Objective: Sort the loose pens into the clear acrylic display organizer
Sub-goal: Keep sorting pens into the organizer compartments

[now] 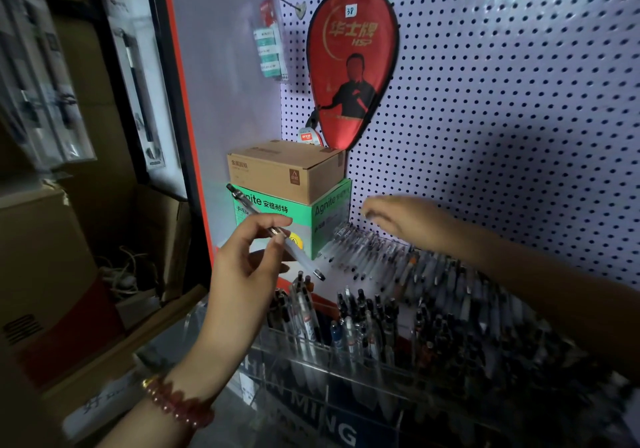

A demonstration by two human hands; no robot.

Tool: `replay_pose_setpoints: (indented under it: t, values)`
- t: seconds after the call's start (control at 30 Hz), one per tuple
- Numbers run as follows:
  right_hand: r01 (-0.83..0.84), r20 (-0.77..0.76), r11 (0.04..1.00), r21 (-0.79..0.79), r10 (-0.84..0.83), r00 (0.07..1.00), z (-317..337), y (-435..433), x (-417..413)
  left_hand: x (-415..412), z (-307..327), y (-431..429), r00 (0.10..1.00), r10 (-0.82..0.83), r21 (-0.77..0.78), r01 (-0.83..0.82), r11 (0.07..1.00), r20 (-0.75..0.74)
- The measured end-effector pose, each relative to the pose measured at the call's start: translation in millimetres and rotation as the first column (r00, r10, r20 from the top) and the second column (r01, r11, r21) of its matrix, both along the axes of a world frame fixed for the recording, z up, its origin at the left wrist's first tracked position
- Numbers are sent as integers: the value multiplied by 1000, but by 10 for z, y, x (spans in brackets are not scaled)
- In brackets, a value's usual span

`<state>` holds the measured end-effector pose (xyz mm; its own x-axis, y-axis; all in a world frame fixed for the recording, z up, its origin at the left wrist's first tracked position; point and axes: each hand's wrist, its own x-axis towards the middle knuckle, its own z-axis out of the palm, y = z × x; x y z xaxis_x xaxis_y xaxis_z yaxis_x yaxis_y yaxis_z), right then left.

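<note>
My left hand (pixel 247 267) pinches a clear pen (pixel 301 257) between thumb and fingers, held slanted above the left end of the clear acrylic organizer (pixel 304 371). Its compartments hold several upright pens (pixel 360 323). My right hand (pixel 408 221) reaches out, blurred, over a row of loose clear pens (pixel 381 253) lying on the shelf behind the organizer. Its fingers look relaxed and I see nothing in them.
A brown carton (pixel 287 170) sits on a green Agnite box (pixel 311 215) against the pegboard (pixel 502 101). A red paddle case (pixel 351 67) hangs above them. Cardboard boxes (pixel 45 257) stand at the left beyond the orange frame.
</note>
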<state>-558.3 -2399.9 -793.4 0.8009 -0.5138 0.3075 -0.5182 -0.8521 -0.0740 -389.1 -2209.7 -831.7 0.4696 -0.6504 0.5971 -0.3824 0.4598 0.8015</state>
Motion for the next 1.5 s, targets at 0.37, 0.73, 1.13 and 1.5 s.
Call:
replay_pose_setpoints:
  t: [0.37,0.73,1.13,1.5]
  values:
    - [-524,472,852,-18,469,746,52,1522,233,-61,101,131,984,-148,-16,147,989,-95]
    - [-426,436,904,-19,391,811,-145,1573,142,-206,-11,124,950,-240,-31,238,971,-200]
    - [-532,743,637,558,-97,662,-28,1516,118,-305,-88,183,904,-417,115,407,906,91]
    - [-98,712,981,165,-50,700,-124,1277,69,-19,-45,56,970,-163,200,126,972,180]
